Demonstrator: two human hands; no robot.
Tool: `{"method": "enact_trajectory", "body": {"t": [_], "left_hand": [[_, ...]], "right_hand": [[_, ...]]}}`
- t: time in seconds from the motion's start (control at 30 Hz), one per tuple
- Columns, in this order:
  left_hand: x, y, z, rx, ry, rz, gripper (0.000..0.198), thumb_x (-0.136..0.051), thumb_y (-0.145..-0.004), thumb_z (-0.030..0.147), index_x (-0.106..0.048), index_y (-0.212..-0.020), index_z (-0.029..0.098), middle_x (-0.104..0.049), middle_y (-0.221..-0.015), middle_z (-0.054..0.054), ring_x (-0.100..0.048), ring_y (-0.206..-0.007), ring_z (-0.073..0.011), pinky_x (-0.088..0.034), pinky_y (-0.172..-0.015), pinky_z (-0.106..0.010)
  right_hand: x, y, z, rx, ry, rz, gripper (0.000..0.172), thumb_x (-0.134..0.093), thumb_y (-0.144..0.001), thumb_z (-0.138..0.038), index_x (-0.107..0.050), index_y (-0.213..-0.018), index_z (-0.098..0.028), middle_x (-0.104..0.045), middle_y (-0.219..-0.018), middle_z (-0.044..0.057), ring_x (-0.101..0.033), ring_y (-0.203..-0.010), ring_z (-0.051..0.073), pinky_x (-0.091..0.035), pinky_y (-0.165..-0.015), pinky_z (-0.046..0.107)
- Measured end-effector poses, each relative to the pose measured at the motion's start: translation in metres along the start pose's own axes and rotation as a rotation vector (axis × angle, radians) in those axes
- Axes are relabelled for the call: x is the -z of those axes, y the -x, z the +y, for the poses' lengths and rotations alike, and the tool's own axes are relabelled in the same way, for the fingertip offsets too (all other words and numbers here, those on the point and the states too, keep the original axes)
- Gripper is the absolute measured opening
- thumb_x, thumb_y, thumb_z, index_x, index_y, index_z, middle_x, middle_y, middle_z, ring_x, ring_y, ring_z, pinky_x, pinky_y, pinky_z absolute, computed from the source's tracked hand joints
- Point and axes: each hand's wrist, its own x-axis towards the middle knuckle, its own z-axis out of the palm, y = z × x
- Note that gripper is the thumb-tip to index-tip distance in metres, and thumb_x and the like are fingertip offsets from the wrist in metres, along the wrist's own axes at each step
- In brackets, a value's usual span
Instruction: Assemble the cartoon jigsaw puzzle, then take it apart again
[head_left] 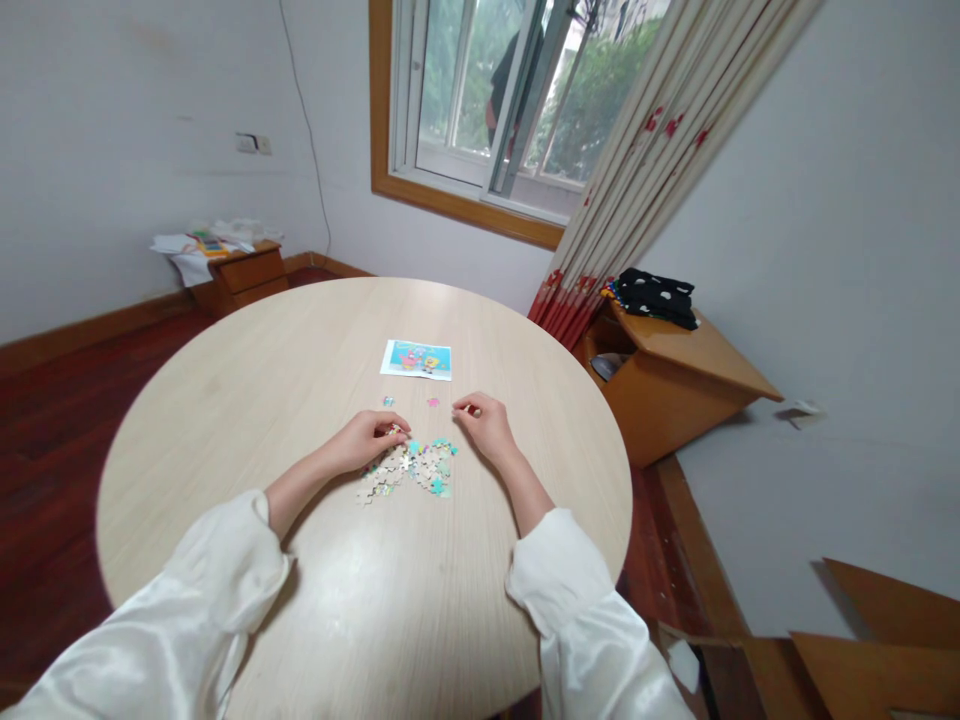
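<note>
A loose pile of jigsaw puzzle pieces [431, 467] lies on the round table, some face down and pale, others showing turquoise. My left hand [373, 440] rests at the pile's upper left edge, its fingers curled together over a few pieces; what they grip is hidden. To the right of the pile, my right hand [484, 422] has its thumb and fingers pinched close to the tabletop, and anything between them is too small to name. Just left of those fingertips lies a single pink puzzle piece [433, 402]. Farther left is a bluish puzzle piece [388, 401]. Beyond them sits a picture card [417, 361] with cartoon figures.
The round wooden table [225, 400] fills the middle of the view. Behind it are a window [480, 100] and a long curtain [637, 150]. A wooden cabinet [667, 370] with dark cloth on top stands right. A small nightstand [251, 272] holding papers stands back left.
</note>
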Motion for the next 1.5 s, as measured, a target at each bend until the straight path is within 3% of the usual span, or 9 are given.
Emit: {"method": "enact_trajectory", "body": {"t": [0.23,0.47,0.57,0.63,0.73,0.83,1.0,1.17,1.5], "left_hand": [[0.0,-0.001,0.0,0.017,0.051,0.037,0.041,-0.043,-0.086,0.04,-0.058,-0.112,0.012,-0.07,-0.088,-0.01,-0.036,-0.041,-0.0072,-0.028,-0.04,-0.022],[0.001,-0.002,-0.004,0.034,0.195,0.153,0.019,-0.049,-0.085,0.037,-0.048,-0.094,0.02,-0.073,-0.091,-0.007,-0.039,-0.037,-0.0061,-0.031,-0.04,-0.021],[0.004,-0.005,-0.007,-0.027,0.132,0.275,0.015,-0.056,-0.079,0.033,-0.053,-0.077,0.018,-0.072,-0.083,-0.008,-0.058,-0.057,-0.0119,-0.043,-0.055,-0.024],[0.008,-0.008,-0.01,-0.041,0.107,0.319,0.016,-0.06,-0.075,0.031,-0.058,-0.072,0.016,-0.071,-0.078,-0.009,-0.062,-0.069,-0.0158,-0.045,-0.064,-0.027],[0.012,-0.01,-0.015,-0.031,0.09,0.362,0.016,-0.062,-0.073,0.031,-0.064,-0.074,0.015,-0.069,-0.071,-0.007,-0.06,-0.065,-0.0165,-0.044,-0.061,-0.028],[0.014,-0.011,-0.018,-0.027,0.077,0.397,0.016,-0.061,-0.074,0.029,-0.068,-0.079,0.015,-0.069,-0.071,-0.007,-0.061,-0.065,-0.017,-0.045,-0.059,-0.028],[0.012,-0.013,-0.021,-0.022,0.051,0.421,0.022,-0.062,-0.074,0.025,-0.069,-0.091,0.013,-0.071,-0.074,-0.007,-0.065,-0.067,-0.018,-0.048,-0.061,-0.028],[0.012,-0.013,-0.024,-0.025,-0.031,0.42,0.011,-0.065,-0.071,0.025,-0.068,-0.074,0.015,-0.069,-0.066,-0.003,-0.062,-0.062,-0.0166,-0.046,-0.06,-0.027],[0.013,-0.016,-0.026,-0.057,-0.192,0.487,0.003,-0.068,-0.064,0.02,-0.066,-0.066,0.018,-0.063,-0.07,-0.002,-0.055,-0.069,-0.0172,-0.041,-0.068,-0.029]], "right_hand": [[-0.006,-0.003,0.008,0.168,0.395,-0.138,0.012,-0.064,-0.078,-0.008,-0.069,-0.075,-0.018,-0.068,-0.083,0.005,-0.061,-0.082,0.017,-0.044,-0.078,0.029],[-0.002,-0.001,0.004,0.212,0.413,-0.293,0.009,-0.063,-0.084,-0.017,-0.071,-0.079,-0.017,-0.07,-0.083,0.005,-0.061,-0.08,0.016,-0.043,-0.076,0.028],[0.001,0.0,0.002,0.21,0.408,-0.234,0.01,-0.062,-0.084,-0.017,-0.071,-0.08,-0.017,-0.07,-0.083,0.006,-0.061,-0.08,0.017,-0.043,-0.077,0.03],[0.003,0.0,0.002,0.213,0.397,-0.161,0.01,-0.061,-0.084,-0.015,-0.07,-0.081,-0.017,-0.07,-0.083,0.007,-0.061,-0.08,0.017,-0.043,-0.077,0.03],[0.007,-0.002,0.002,0.2,0.379,-0.085,0.012,-0.059,-0.084,-0.013,-0.07,-0.079,-0.017,-0.07,-0.082,0.007,-0.06,-0.078,0.017,-0.044,-0.076,0.03],[0.009,0.0,-0.003,0.176,0.337,-0.091,0.012,-0.06,-0.082,-0.011,-0.07,-0.077,-0.016,-0.069,-0.08,0.007,-0.06,-0.074,0.016,-0.044,-0.074,0.03],[0.002,0.008,-0.018,0.146,0.114,-0.323,0.008,-0.067,-0.078,-0.015,-0.072,-0.084,-0.015,-0.069,-0.083,0.006,-0.059,-0.076,0.014,-0.045,-0.074,0.028],[-0.003,0.013,-0.024,0.153,0.046,-0.595,0.026,-0.077,-0.07,-0.019,-0.073,-0.096,-0.015,-0.069,-0.088,0.007,-0.058,-0.082,0.016,-0.045,-0.078,0.03],[-0.001,0.013,-0.028,0.016,-0.048,-0.646,0.017,-0.08,-0.064,-0.018,-0.072,-0.079,-0.015,-0.063,-0.075,0.001,-0.053,-0.07,0.012,-0.041,-0.067,0.026]]}}
